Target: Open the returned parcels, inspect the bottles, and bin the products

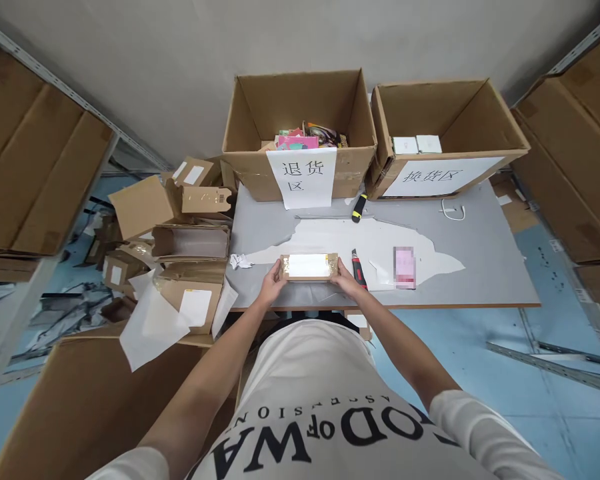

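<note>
While the left hand (274, 285) grips one end of the taped cardboard parcel (308, 267) and the right hand (347, 281) the other, its tape looks uncut, so work on it seems barely begun, opening and emptying apparently left. It is held over the near part of the grey tabletop (485, 260). From it, a red-and-black utility knife (359, 270) lies at three o'clock, unheld. Other pieces look finished: opened cartons (193, 241) heap at nine, colourful packs (297, 142) sit in the 退货区 carton (245, 177) at twelve, two white boxes (428, 144) in the 换货区 carton (430, 107) between one and two.
</note>
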A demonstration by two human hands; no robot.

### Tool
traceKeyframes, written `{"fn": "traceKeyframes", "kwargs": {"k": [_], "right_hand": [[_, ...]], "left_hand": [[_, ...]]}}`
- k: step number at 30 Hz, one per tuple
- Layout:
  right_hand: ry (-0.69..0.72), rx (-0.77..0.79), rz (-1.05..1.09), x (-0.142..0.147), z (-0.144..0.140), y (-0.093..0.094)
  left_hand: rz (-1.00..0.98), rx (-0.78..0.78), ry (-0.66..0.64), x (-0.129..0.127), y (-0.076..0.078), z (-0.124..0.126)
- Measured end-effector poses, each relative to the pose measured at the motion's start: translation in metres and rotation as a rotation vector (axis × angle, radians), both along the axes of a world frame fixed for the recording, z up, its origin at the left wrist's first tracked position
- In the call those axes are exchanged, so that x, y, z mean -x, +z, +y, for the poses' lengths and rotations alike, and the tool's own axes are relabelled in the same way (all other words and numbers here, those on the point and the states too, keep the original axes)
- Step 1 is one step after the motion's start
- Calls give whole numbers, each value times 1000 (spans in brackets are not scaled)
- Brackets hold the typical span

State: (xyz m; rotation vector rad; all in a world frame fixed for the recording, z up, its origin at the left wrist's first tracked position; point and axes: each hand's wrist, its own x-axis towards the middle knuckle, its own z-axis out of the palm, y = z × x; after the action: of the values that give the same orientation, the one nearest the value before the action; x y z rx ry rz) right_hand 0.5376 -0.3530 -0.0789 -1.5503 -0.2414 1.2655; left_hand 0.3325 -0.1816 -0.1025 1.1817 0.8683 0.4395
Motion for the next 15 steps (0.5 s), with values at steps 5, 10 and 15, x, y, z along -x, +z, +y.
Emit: {"fn": "traceKeyframes", "kwargs": {"k": [5,10,15], "right_hand": [[-21,11,-11,3,2,7],[-44,-28,-15,6,0,5],[-38,-67,-103,13,-12,-17]], "left_hand": [[-51,-9,-18,3,-6,-2],[-96,5,-6,4,-15,-1],[-74,42,100,13,-30,2]]}}
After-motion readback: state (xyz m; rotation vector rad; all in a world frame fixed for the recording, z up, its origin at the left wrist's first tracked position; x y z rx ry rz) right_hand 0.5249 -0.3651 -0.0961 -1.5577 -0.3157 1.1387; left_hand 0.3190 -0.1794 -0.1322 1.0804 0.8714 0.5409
